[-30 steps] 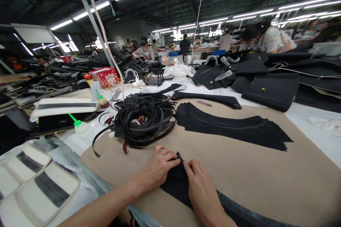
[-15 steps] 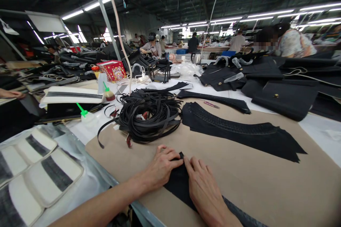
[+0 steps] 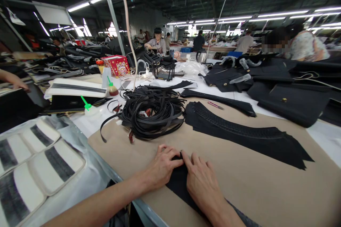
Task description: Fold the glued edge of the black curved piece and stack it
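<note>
My left hand (image 3: 162, 166) and my right hand (image 3: 202, 182) lie side by side on a black leather piece (image 3: 179, 183) at the near edge of the brown work board (image 3: 266, 188). The fingertips of both hands pinch and press the piece's far tip. Just beyond my hands sits a tangled coil of black straps (image 3: 150, 111). A fanned row of black leather pieces (image 3: 239, 131) stretches across the board to the right of the coil.
Glue bottles with green nozzles (image 3: 90, 108) and a red box (image 3: 118, 65) stand at the left. White padded trays with dark strips (image 3: 39, 163) lie at the near left. Black bags (image 3: 290, 101) pile up at the right. Other people work at far tables; another person's hand (image 3: 16, 82) shows at left.
My hands stay on the black piece, fingertips drawing closer together at its tip. The camera has shifted, so everything sits slightly further right and lower in the view.
</note>
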`<control>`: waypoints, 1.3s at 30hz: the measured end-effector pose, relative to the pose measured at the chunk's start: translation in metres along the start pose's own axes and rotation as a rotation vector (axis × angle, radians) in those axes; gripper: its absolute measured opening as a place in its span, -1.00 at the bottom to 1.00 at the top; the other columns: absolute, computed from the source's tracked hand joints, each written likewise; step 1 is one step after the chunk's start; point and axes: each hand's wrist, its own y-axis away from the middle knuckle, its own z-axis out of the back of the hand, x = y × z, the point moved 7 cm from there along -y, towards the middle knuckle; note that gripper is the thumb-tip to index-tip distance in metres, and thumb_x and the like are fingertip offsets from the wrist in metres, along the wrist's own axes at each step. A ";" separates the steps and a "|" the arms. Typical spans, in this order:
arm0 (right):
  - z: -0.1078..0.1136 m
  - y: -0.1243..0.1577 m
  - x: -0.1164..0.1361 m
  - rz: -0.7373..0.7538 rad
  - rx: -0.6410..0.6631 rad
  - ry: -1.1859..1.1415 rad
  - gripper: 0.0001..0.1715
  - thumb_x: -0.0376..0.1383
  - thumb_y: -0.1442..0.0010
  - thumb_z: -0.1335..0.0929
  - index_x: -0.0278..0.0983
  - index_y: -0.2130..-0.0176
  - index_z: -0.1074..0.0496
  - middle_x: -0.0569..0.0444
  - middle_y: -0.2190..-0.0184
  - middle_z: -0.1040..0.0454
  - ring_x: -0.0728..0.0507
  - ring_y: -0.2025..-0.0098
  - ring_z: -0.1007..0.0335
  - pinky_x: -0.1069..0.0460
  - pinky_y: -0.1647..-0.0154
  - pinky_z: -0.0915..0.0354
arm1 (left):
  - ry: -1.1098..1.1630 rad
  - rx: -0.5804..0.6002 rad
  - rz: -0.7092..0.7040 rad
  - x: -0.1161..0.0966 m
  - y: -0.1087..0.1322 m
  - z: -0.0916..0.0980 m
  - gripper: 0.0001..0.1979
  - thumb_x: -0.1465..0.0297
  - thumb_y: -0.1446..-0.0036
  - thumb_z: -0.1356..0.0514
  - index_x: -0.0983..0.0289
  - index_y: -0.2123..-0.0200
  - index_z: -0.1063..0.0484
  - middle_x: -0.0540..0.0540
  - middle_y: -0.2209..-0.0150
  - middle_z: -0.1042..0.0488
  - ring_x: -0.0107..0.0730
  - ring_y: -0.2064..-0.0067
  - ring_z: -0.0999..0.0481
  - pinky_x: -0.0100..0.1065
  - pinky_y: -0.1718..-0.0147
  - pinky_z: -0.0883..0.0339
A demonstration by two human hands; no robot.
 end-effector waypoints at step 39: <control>0.011 0.054 -0.068 -0.096 -0.034 -0.614 -0.84 -0.43 -0.13 -0.28 -0.22 0.27 -0.37 0.11 0.30 -0.45 -0.11 0.26 -0.34 0.04 0.25 -0.16 | 0.094 0.174 -0.130 -0.060 -0.049 -0.024 -0.65 0.64 -0.13 0.00 0.22 0.25 -0.53 0.06 0.27 -0.43 -0.35 0.18 -0.39 -0.35 0.19 -0.26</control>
